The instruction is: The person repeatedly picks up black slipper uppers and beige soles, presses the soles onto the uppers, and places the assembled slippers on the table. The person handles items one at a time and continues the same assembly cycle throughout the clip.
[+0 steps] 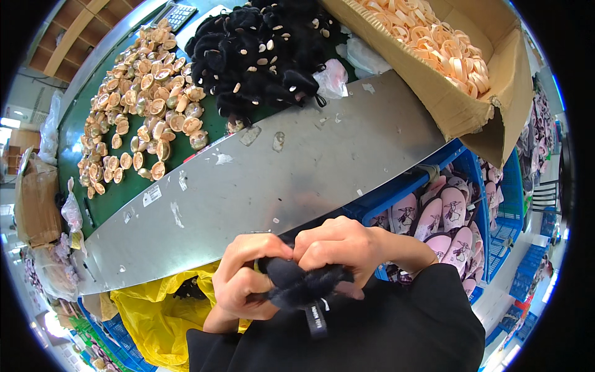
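Between my two hands, in front of my chest, is a black plush toy [300,286] with a fabric label [316,321] that bears writing. My left hand [246,274] grips one side of it, thumb and forefinger bent inward. On the other side my right hand [337,251] pinches the plush, its fingertips close to those of the left. My fingers hide part of the toy. Past my hands, on the green tabletop, a pile of black plush pieces [255,56] with small pale parts lies near many pale, shell-like plastic pieces [148,102].
A metal table edge [297,167] runs between me and the piles. At the upper right stands a cardboard box [418,79] of peach-coloured bands [441,46]. Pink slippers [432,216] fill a blue crate [485,232] at my right; a yellow plastic bag [153,321] hangs open below left.
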Motion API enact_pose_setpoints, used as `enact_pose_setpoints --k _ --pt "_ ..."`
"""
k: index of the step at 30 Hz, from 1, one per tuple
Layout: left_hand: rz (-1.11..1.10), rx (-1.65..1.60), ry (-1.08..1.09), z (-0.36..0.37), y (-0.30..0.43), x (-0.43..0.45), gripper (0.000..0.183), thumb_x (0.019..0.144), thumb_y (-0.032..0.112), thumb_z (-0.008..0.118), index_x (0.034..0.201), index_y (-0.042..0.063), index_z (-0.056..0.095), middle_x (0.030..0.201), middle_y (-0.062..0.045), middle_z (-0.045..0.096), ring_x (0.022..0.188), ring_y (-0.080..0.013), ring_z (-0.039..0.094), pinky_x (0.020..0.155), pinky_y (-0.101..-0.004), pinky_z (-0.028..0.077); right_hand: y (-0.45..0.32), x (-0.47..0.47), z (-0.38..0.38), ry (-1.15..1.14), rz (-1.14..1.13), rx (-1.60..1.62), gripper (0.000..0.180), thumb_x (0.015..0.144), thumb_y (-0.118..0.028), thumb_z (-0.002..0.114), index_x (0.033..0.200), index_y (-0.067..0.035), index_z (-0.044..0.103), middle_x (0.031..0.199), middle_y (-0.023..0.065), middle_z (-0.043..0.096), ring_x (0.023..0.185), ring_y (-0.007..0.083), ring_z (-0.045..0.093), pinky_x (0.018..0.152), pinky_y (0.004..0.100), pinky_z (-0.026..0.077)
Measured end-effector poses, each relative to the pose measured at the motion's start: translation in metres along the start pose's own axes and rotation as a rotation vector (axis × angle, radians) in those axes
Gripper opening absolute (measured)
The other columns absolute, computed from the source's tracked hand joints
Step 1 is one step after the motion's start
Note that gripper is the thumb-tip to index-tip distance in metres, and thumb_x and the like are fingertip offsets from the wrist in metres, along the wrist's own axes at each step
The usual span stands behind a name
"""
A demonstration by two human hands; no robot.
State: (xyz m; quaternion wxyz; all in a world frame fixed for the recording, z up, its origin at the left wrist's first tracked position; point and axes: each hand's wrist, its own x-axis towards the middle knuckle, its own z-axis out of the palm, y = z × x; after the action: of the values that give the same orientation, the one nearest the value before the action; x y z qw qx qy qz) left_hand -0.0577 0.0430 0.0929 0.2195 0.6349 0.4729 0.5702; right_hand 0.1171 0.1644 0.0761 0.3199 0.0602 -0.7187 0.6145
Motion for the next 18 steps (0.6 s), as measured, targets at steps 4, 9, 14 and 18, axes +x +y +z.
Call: enact_pose_setpoints --k 4,9,14,18 --pt "0.125 0.106 0.078 0.001 0.001 -0.005 0.038 0.046 -0.004 0.068 0.075 0.007 0.046 0.110 -0.022 0.065 0.090 -0.0326 0.067 0.079 -0.0389 0.054 0.016 0.003 -0.005 -0.005 -0.129 -0.040 0.042 0.065 -0.010 0.083 0.102 -0.005 0.064 0.099 0.0124 0.065 0.080 0.0311 0.066 0.060 0.0341 0.053" --pt "0.178 0.297 0.114 -0.003 -0.002 -0.001 0.033 0.054 -0.006 0.069 0.073 0.006 0.046 0.107 -0.019 0.064 0.090 -0.0319 0.067 0.078 -0.0377 0.055 0.032 0.012 -0.007 0.067 -0.204 -0.107 0.038 0.066 -0.015 0.085 0.098 -0.005 0.067 0.096 0.0101 0.068 0.080 0.0284 0.069 0.060 0.0328 0.053" --pt "0.136 0.502 0.371 -0.045 0.005 -0.029 0.021 0.089 0.002 0.066 0.079 0.007 0.048 0.097 -0.015 0.062 0.080 -0.0212 0.062 0.067 -0.0318 0.051 0.046 -0.001 -0.017 0.386 -0.116 -0.250 0.032 0.063 0.001 0.074 0.094 -0.004 0.069 0.090 0.0108 0.070 0.081 0.0222 0.070 0.068 0.0317 0.055" --pt "0.364 0.211 0.721 -0.047 0.016 -0.016 0.017 0.095 0.006 0.067 0.092 0.008 0.050 0.086 -0.010 0.055 0.062 -0.0151 0.050 0.052 -0.0290 0.045 0.051 -0.031 -0.053 0.715 -0.023 -0.441 0.027 0.068 -0.001 0.078 0.092 -0.001 0.065 0.080 0.0079 0.063 0.075 0.0174 0.063 0.066 0.0286 0.049"
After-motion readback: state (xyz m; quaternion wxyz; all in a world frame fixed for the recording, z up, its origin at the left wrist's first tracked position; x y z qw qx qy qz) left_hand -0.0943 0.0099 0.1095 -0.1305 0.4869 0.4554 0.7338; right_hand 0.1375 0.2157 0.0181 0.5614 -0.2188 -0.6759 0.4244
